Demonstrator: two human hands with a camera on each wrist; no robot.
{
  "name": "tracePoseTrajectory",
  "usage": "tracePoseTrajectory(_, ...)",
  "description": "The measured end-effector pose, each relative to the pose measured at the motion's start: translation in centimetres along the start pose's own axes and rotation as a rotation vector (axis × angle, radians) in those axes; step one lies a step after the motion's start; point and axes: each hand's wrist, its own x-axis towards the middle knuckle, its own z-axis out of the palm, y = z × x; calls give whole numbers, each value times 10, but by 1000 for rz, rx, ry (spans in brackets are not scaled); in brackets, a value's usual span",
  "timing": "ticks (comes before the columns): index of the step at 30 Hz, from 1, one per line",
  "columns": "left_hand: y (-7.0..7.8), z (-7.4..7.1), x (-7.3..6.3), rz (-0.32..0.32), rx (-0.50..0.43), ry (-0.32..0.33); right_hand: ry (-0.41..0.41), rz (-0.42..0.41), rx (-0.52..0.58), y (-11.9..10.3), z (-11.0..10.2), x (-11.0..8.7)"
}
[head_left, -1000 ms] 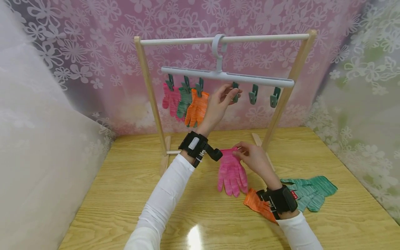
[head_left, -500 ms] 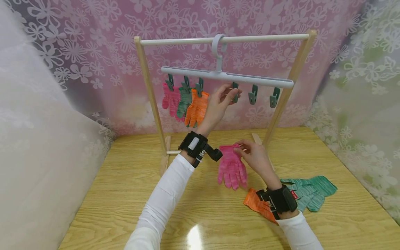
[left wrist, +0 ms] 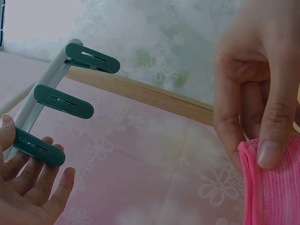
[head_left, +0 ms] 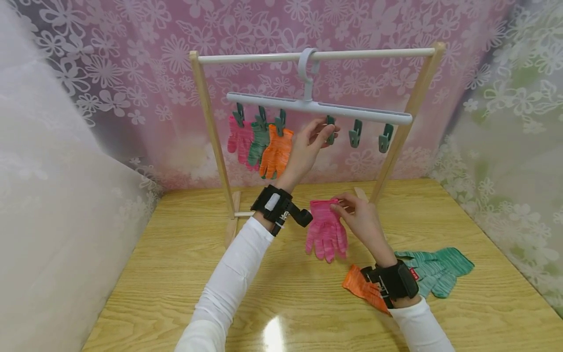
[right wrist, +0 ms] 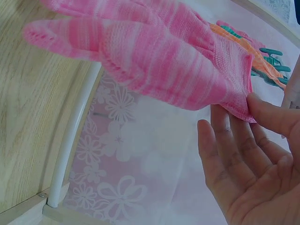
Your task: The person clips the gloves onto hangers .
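Observation:
My left hand (head_left: 310, 144) pinches a dark green clip (head_left: 331, 131), the fourth along the grey hanger (head_left: 268, 101); the left wrist view shows thumb and fingers on either side of this clip (left wrist: 39, 147). Lower down, my right hand (head_left: 359, 219) pinches a pink glove (head_left: 326, 230) by a corner of its cuff, fingers of the glove hanging down. In the right wrist view the thumb presses the cuff of the pink glove (right wrist: 159, 61) against the fingers. Further right on the hanger, two clips (head_left: 355, 134) hold nothing.
Pink, green and orange gloves (head_left: 276, 152) hang from the hanger's left clips. The hanger hooks over a wooden rack's white rod (head_left: 374, 55). An orange glove (head_left: 362, 288) and a green glove (head_left: 444, 269) lie on the wooden table (head_left: 176, 293), partly under the right wrist.
My right hand has lifted the pink glove slightly upward, its cuff rising from beside the left wrist strap. The left hand keeps its pinch on the clip; the hanger has shifted very slightly.

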Motion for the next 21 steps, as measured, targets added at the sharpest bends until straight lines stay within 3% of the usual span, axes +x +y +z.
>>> tracePoseTrajectory(21,0,0,0,-2,-12,2,84,8,19,-13,-1,6)
